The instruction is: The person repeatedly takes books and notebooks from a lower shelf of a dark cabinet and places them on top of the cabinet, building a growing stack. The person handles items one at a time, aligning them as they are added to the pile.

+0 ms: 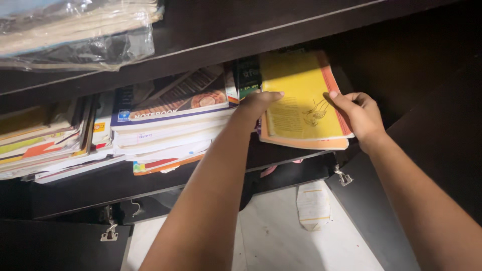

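Note:
A yellow book with an orange spine [300,100] lies on a small stack on the dark cabinet shelf [150,178]. My left hand [255,106] grips its left edge, thumb on top of the cover. My right hand [360,115] holds its right edge near the spine. Just left of my left hand stands a pile of notebooks [168,125] topped by one with a brown and blue cover.
More books and papers [42,138] are stacked at the shelf's far left. A plastic-wrapped bundle [75,32] sits on the shelf above. Open cabinet doors with metal latches [343,176] hang below, over a white tiled floor [281,236] with a paper scrap [313,206].

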